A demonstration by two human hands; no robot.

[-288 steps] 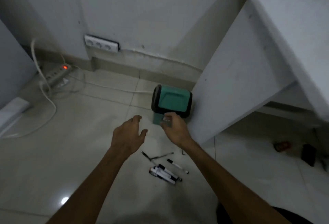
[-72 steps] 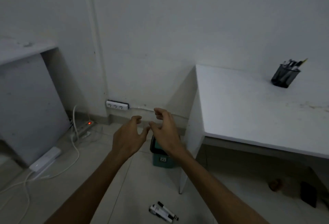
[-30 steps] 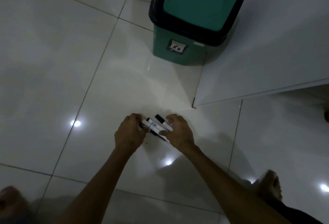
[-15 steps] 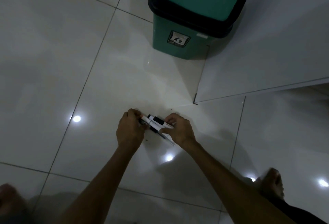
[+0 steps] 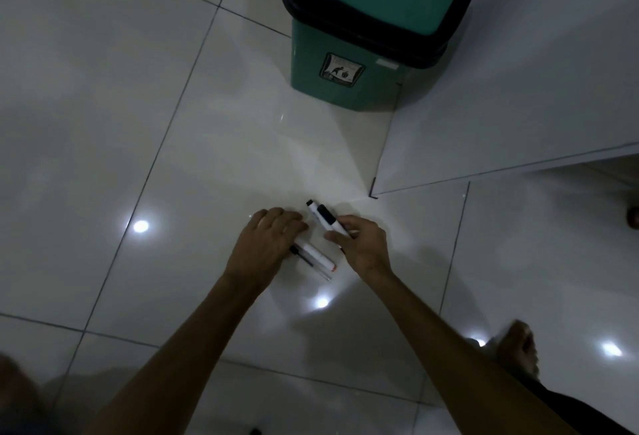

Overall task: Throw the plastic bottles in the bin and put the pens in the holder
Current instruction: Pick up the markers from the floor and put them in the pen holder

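Note:
Several pens and markers lie on the white tiled floor between my hands. My right hand (image 5: 359, 244) grips two markers (image 5: 323, 216), white barrels with black caps, their ends sticking out up and left past my fingers. My left hand (image 5: 264, 248) rests palm down over the other pens (image 5: 314, 258): a white marker with an orange end and a thin black pen poke out from under its fingers. The green bin (image 5: 349, 68) with a black rim and green swing lid stands on the floor beyond my hands. No bottle and no pen holder is in view.
A white desk side panel (image 5: 501, 99) stands right of the bin, its lower corner close to my right hand. My bare foot (image 5: 518, 348) is at the lower right. Glossy tiles reflect ceiling lights.
My right hand has lifted two markers away from the pile, up and to the right. My left hand has flattened over the remaining pens. The camera has moved closer to the floor.

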